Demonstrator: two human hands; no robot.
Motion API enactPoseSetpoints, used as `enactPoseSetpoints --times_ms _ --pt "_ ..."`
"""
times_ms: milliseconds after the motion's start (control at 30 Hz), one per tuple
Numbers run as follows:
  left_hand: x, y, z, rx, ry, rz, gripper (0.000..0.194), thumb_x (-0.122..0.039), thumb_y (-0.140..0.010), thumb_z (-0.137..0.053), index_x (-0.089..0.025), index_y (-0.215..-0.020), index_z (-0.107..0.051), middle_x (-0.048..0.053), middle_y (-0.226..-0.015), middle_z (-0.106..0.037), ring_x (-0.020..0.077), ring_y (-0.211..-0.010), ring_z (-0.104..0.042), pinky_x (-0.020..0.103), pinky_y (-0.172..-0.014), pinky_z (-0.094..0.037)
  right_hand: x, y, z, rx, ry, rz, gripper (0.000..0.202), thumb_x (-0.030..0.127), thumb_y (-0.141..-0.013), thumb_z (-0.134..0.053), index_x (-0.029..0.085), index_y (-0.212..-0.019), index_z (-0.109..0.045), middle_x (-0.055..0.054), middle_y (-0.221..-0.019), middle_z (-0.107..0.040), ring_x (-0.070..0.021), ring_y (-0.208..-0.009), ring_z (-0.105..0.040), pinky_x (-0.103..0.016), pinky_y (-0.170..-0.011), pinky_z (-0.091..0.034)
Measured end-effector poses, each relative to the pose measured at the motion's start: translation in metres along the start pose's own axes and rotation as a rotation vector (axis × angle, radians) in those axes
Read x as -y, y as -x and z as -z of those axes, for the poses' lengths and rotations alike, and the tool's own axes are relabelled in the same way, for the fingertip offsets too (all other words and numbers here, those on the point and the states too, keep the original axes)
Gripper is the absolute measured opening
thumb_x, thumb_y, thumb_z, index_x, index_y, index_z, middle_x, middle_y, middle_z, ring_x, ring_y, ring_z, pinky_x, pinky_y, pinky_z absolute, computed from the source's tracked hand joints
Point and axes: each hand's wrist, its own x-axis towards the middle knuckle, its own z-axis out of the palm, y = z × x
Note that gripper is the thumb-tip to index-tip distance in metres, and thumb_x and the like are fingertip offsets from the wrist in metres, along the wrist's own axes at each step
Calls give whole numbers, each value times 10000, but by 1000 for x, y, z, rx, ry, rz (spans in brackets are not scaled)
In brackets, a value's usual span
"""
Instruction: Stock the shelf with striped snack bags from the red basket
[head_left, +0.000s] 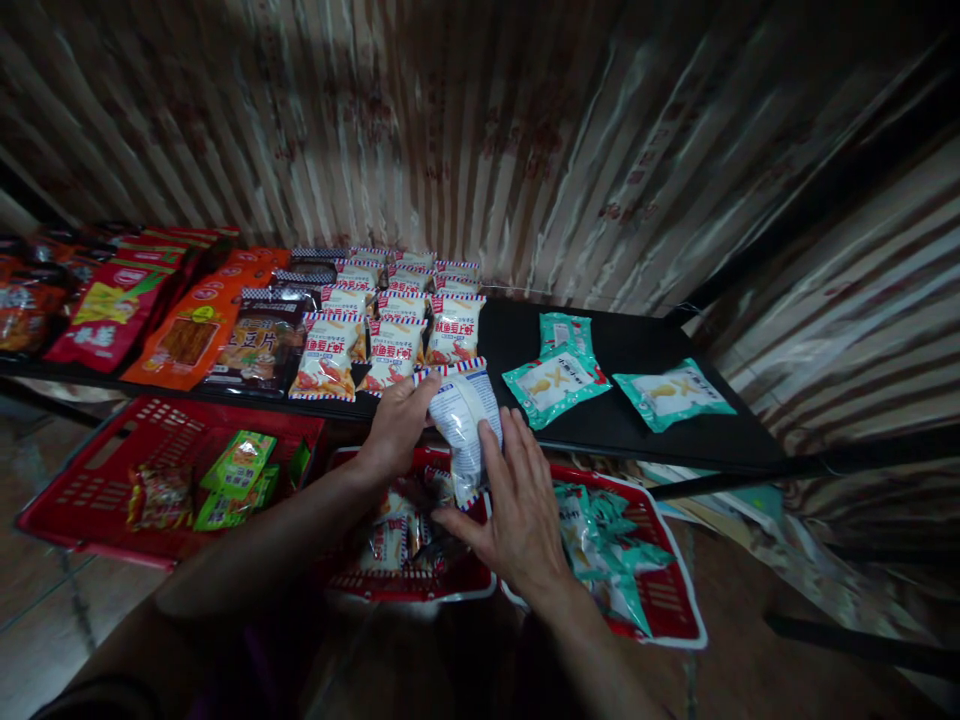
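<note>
A white snack bag with red and blue striped ends shows its printed back above the middle basket. My left hand pinches its upper left corner. My right hand lies along the bag's right side, fingers stretched and apart, fingertips touching it. Just behind, several upright bags of the same kind stand in rows on the black shelf. Below my hands, the middle red basket holds more striped bags.
Teal bags lie on the shelf's right part, and more fill the right basket. Orange bags and brown bags stand at the left. A left basket holds green packets. Black metal bars cross the right side.
</note>
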Motion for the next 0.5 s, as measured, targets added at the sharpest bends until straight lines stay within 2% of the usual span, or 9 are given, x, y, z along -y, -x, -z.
enactPoseSetpoints --times_ms 200,333,500 --pt "-13 9 -5 37 -83 25 379 -520 -711 -639 -167 -581 -591 18 -574 -619 148 -545 -572 266 -590 -473 8 3 -5 16 33 -109 1014 580 -741 -616 141 -1477 -75 -231 -1499 -239 -376 -1332 -325 -556 -1008 -368" --pt "-17 11 -6 32 -56 21 390 -528 -705 -651 -165 -576 -589 21 -564 -621 149 -546 -576 252 -555 -469 15 3 -5 14 45 -119 1018 545 -757 -618 120 -1476 -36 -244 -1509 -197 -382 -1354 -280 -553 -1007 -374" --pt "-16 12 -4 59 54 69 294 -444 -707 -694 -157 -659 -653 65 -611 -666 234 -713 -652 313 -645 -509 20 4 -4 -45 19 -135 912 443 -806 -605 158 -1478 -58 -212 -1526 -167 -366 -1369 -257 -544 -1021 -365"
